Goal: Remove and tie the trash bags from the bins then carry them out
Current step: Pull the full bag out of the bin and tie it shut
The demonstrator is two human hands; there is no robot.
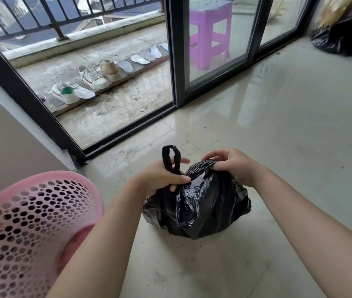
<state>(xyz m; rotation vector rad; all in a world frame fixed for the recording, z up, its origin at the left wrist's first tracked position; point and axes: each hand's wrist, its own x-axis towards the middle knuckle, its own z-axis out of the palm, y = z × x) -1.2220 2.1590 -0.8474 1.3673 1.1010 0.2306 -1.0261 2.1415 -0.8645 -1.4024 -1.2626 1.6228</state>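
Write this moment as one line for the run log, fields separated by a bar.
stage: tying | left hand: grips one handle | right hand: grips other handle | black trash bag: on floor | pink bin: beside, tilted

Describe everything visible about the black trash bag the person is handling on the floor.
The black trash bag is thin, glossy, crinkled plastic with two loop handles, sitting bulging on the pale tiled floor beside the pink perforated bin. Its mouth is gathered but not yet knotted. The left hand grips one handle, whose loop stands upright above the fist; the right hand pinches the other handle.
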